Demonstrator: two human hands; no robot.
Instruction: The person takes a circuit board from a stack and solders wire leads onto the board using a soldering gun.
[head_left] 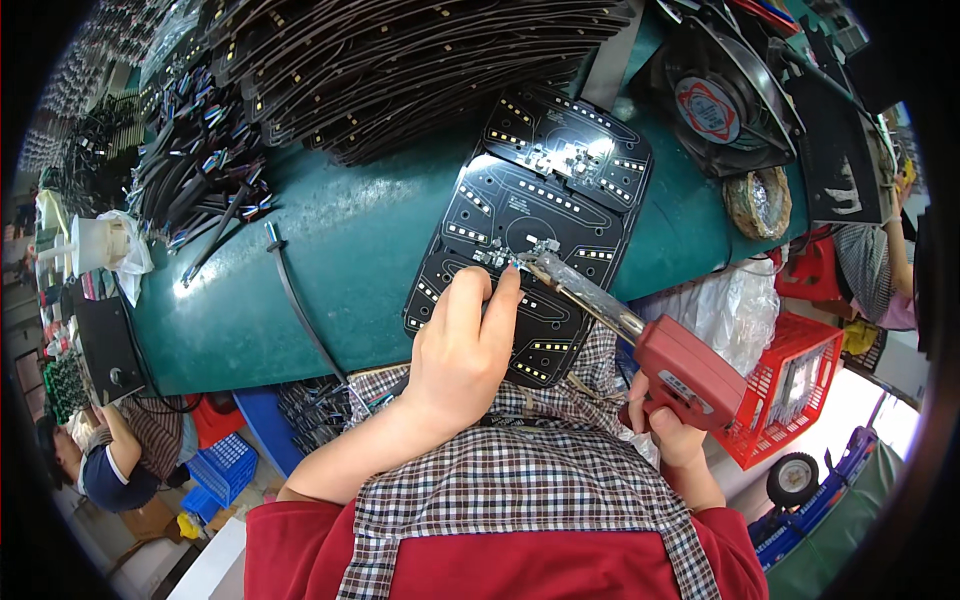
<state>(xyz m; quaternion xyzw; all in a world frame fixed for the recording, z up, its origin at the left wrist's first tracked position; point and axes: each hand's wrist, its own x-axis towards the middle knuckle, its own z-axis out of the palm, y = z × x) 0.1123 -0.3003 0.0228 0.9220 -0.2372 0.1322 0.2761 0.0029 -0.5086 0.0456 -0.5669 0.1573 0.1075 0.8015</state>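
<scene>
A black circuit-board panel [480, 215] with rows of small LEDs lies slanted on the green bench, its lower edge by my apron. My left hand [460, 345] is over its middle section, fingers bent and pinched at the solder pads. A bluish bit of thin wire shows at the fingertips; the rest is hidden by my hand. My right hand [675, 430] is closed round the handle of a red soldering gun [690, 372]. Its worn metal tip reaches up-left to the pads, right beside my left fingertips.
Many similar black panels [400, 70] are stacked at the back. Cut cables [200, 150] with coloured ends heap at left; a single cable [300, 295] lies nearer. A fan [715, 105] and a rough bowl-like holder [757, 203] stand at right, above a red crate [785, 390]. Other people are beyond.
</scene>
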